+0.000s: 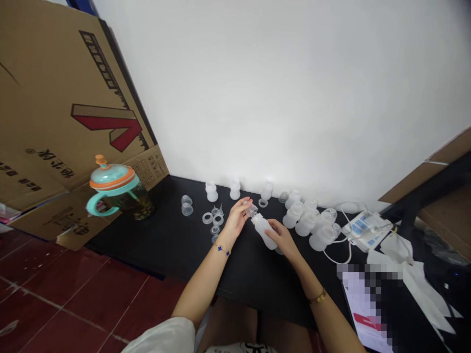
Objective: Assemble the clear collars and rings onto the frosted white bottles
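Head view: the right hand (281, 238) is wrapped round a frosted, rounded plastic bottle (264, 231) above the black tabletop (165, 240), its long axis slanting, neck toward eleven o'clock, base toward five. The left hand (237, 218) pinches a clear piece (251, 209) by that neck. At nine o'clock lie translucent rings (208, 223); at three cluster dome-capped bottles (305, 225).

The sleeve (165, 337) is white, the bangle (318, 297) apparently gold
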Tool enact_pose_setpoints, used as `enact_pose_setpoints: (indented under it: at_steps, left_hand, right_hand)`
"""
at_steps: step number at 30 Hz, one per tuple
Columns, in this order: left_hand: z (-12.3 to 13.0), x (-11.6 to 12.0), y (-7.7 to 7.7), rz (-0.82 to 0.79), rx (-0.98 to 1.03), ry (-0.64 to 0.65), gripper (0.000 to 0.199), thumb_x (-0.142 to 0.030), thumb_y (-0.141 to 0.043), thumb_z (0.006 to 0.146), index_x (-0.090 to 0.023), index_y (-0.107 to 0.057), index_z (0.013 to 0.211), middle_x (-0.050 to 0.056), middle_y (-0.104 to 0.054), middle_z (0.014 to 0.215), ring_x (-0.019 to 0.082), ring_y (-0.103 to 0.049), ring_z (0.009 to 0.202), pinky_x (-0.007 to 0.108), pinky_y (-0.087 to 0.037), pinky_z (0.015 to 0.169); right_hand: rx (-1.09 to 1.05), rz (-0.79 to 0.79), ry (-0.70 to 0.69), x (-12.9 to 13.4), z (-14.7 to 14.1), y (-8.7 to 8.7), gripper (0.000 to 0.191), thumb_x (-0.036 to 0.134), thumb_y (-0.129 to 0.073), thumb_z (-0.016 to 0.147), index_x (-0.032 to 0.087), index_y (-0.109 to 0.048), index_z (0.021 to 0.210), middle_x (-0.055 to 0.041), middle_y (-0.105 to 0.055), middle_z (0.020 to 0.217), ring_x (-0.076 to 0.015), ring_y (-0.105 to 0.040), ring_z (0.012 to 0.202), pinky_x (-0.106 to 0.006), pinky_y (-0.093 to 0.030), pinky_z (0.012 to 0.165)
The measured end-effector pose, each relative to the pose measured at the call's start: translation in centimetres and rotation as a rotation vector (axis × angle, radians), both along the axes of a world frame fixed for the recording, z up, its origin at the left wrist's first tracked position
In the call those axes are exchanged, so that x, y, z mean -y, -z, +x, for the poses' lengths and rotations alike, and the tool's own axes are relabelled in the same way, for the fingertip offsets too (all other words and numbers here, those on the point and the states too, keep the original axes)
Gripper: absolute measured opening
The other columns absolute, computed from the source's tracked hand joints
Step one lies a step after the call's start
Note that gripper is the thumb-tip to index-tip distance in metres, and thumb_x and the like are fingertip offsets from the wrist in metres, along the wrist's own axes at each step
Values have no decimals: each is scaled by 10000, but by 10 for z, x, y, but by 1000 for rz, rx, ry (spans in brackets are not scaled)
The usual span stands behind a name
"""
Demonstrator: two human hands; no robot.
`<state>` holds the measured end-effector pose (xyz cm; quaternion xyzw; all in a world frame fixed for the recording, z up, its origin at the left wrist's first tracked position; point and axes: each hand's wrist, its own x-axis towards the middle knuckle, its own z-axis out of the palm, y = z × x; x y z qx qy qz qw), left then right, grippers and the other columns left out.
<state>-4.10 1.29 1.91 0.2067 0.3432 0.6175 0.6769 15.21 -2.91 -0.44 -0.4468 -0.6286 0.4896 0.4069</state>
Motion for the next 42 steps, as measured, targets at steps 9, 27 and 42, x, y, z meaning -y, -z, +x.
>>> enact_pose_setpoints:
  at_steps: [9, 27, 42]
  left_hand:
    - [8, 3, 4, 45, -46, 54, 367, -256, -884, 646, -166, -726, 965, 75, -737, 1051, 156, -666, 862, 292, -492, 817]
    - [16, 3, 6, 31, -32, 14, 307, -439, -732, 796, -165, -707, 931, 106, -755, 1020, 230, -686, 951, 332, -499, 845]
    - [28, 10, 7, 38, 26, -12, 469, -191, -897, 656, -159, -688, 1075, 64, -743, 980, 172, -711, 868, 318, -531, 875]
  right_hand:
    - [2, -1, 29, 0, -1, -3, 320, 429, -676, 825, 195, -679, 1044, -59, -730, 995, -270, -667, 953, -366, -491, 849]
    - [34, 47, 69, -2, -1, 8, 314, 418, -676, 833, 211, -684, 1068, -50, -735, 1019, -271, -672, 978, -379, -501, 885]
    - [260, 47, 133, 12, -20, 3, 441, 452, -721, 778, 221, -675, 1151, -51, -730, 1072, -263, -660, 947, -370, -493, 830]
